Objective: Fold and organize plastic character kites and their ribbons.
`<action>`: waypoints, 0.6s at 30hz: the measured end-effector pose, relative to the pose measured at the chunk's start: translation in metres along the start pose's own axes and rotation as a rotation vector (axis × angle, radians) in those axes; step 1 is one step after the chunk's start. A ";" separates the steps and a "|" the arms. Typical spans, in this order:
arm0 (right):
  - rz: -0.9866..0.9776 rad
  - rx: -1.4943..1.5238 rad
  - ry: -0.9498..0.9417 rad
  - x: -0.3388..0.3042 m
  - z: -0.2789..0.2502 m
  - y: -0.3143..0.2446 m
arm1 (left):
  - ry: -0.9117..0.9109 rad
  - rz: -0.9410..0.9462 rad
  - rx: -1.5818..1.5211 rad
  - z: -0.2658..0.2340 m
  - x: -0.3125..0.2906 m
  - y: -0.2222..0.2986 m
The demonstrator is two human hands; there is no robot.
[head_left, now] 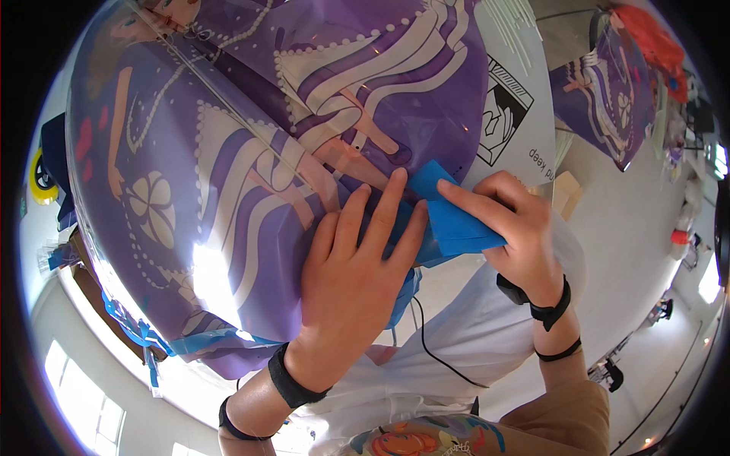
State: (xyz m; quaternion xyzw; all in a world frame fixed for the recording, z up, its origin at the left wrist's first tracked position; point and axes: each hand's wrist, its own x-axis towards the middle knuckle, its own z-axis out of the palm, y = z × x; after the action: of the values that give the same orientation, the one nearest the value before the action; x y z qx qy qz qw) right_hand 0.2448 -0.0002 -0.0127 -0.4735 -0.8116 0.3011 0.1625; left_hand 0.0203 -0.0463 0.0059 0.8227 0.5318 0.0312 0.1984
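Note:
A large, glossy purple plastic film [426,99], printed with a cartoon figure in a ruffled dress, fills the space in front of me. My left hand [353,270] lies on it with fingers spread, the fingertips beside a blue folded strip [464,228]. The strip looks like thin sheet or tape and has a sharp crease. My right hand [521,228] grips its right end, index finger stretched along the top and the thumb hidden. More blue material shows under my left fingers. A blue edging [205,340] runs along the film's lower left side.
A white sheet with a black line drawing [532,144] lies behind my right hand. Farther right are another purple printed piece [608,99] and a red bundle [650,38]. A black cable [430,346] hangs near my lap. A yellow-and-black wheel [43,176] stands at far left.

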 end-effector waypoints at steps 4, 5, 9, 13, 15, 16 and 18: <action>-0.037 -0.023 0.009 0.006 0.005 -0.005 | -0.017 0.011 0.007 -0.002 0.002 0.000; -0.027 -0.045 0.000 0.006 0.006 -0.005 | -0.018 0.011 0.008 -0.002 0.002 -0.001; -0.018 -0.037 0.007 0.002 0.004 0.000 | -0.013 0.011 0.003 0.000 0.003 0.001; -0.014 -0.038 -0.024 0.004 0.000 0.001 | 0.010 -0.010 0.007 0.005 0.002 0.002; -0.015 -0.031 -0.037 0.004 0.002 0.002 | 0.031 0.000 0.057 0.008 0.002 0.003; -0.012 -0.037 -0.038 0.005 0.002 0.002 | 0.033 -0.008 0.070 0.009 0.003 0.005; -0.011 -0.043 -0.039 0.004 0.003 0.003 | 0.035 -0.018 0.082 0.013 0.002 0.005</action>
State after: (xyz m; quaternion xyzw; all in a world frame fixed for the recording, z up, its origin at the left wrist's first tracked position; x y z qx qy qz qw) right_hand 0.2433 0.0034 -0.0174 -0.4664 -0.8235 0.2921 0.1379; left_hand 0.0290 -0.0496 -0.0042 0.8246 0.5435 0.0222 0.1554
